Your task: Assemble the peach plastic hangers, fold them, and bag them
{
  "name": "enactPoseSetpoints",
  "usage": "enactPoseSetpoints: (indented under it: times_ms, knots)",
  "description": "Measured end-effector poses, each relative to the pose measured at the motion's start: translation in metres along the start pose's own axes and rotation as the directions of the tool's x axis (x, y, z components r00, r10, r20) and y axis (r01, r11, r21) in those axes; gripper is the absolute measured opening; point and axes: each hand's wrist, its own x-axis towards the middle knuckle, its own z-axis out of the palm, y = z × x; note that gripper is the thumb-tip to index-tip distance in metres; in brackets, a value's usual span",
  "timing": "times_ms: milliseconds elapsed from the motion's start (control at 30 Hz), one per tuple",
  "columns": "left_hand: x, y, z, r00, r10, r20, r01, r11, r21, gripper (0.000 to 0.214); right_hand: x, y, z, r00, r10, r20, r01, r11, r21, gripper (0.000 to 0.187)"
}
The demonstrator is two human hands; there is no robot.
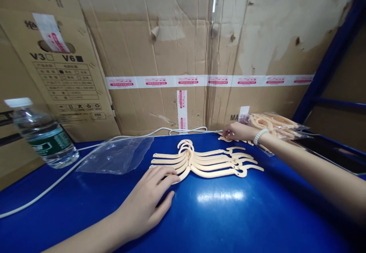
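Note:
A fanned stack of several cream plastic hangers (206,160) lies on the blue table (217,215). My left hand (150,199) rests flat on the table, fingers stretched out, its fingertips touching the stack's left end. My right hand (238,132), with a white bead bracelet at the wrist, reaches to the far side and pinches a loose cream hanger (228,139) lying beside a clear bag full of hangers (274,125).
An empty clear plastic bag (117,155) lies left of the stack. A water bottle (42,132) stands at far left, and a white cable (85,157) runs across the table. Cardboard boxes (177,54) wall the back. A dark phone (328,150) lies at the right.

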Motion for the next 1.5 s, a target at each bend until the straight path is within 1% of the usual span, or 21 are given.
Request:
enactPoseSetpoints:
  times_ms: [100, 200, 367, 467, 600, 767, 900, 967, 1100, 1233, 1300, 1367, 1433, 1500]
  knots:
    - [0.001, 0.0, -0.001, 1.0, 0.016, 0.005, -0.016, 1.0, 0.003, 0.03, 0.008, -0.003, 0.0, 1.0, 0.015, -0.008, -0.015, 1.0, 0.009, 0.024]
    - [0.001, 0.0, -0.002, 1.0, 0.025, 0.006, -0.025, 1.0, 0.009, 0.03, 0.012, -0.001, 0.001, 0.998, 0.056, -0.03, -0.056, 0.998, 0.002, 0.026]
    - [0.0, -0.001, -0.001, 1.0, 0.013, 0.018, -0.013, 1.0, 0.009, 0.031, 0.005, 0.009, -0.003, 0.979, 0.188, -0.075, -0.191, 0.98, -0.046, 0.028]
    - [-0.001, -0.002, 0.0, 1.0, 0.01, 0.016, -0.01, 1.0, 0.001, 0.031, -0.002, 0.015, -0.006, 0.967, 0.251, -0.032, -0.253, 0.964, -0.085, 0.028]
    - [0.0, -0.001, 0.0, 1.0, 0.013, 0.02, -0.013, 1.0, -0.018, 0.031, -0.005, 0.018, -0.004, 0.971, 0.232, 0.064, -0.225, 0.969, -0.102, 0.027]
    - [-0.001, -0.001, 0.001, 1.0, 0.012, 0.017, -0.012, 1.0, -0.012, 0.032, -0.003, 0.012, 0.003, 0.987, 0.14, 0.084, -0.134, 0.988, -0.077, 0.028]
    - [0.0, -0.003, 0.001, 1.0, 0.021, 0.014, -0.02, 1.0, -0.009, 0.033, -0.001, 0.008, 0.007, 0.996, 0.059, 0.062, -0.056, 0.997, -0.045, 0.027]
    - [0.0, -0.003, 0.001, 1.0, 0.02, 0.014, -0.02, 1.0, -0.006, 0.033, 0.002, 0.007, 0.01, 0.998, 0.047, 0.038, -0.045, 0.998, -0.038, 0.026]
    - [-0.001, -0.002, 0.001, 1.0, 0.018, 0.002, -0.018, 1.0, -0.009, 0.033, 0.011, 0.009, 0.014, 0.995, 0.095, -0.021, -0.096, 0.995, -0.04, 0.028]
    - [0.0, -0.001, 0.001, 1.0, 0.009, -0.004, -0.009, 1.0, -0.01, 0.033, 0.014, 0.008, 0.01, 0.99, 0.121, -0.072, -0.124, 0.992, -0.03, 0.028]
    - [0.0, -0.001, 0.001, 1.0, 0.001, 0.004, -0.001, 1.0, -0.005, 0.032, 0.01, 0.0, 0.004, 0.985, 0.12, -0.123, -0.123, 0.992, -0.02, 0.026]
    - [0.0, -0.001, 0.001, 1.0, -0.004, 0.002, 0.004, 1.0, 0.0, 0.033, 0.0, -0.016, 0.0, 0.973, 0.111, -0.201, -0.115, 0.993, -0.007, 0.023]
    - [0.0, -0.001, 0.001, 1.0, -0.004, -0.001, 0.004, 1.0, 0.003, 0.033, -0.016, -0.041, 0.0, 0.957, 0.081, -0.278, -0.081, 0.997, 0.012, 0.027]
    - [-0.001, -0.001, 0.0, 1.0, -0.003, -0.004, 0.003, 1.0, 0.004, 0.034, -0.035, -0.071, 0.007, 0.949, 0.03, -0.314, -0.022, 0.999, 0.029, 0.037]
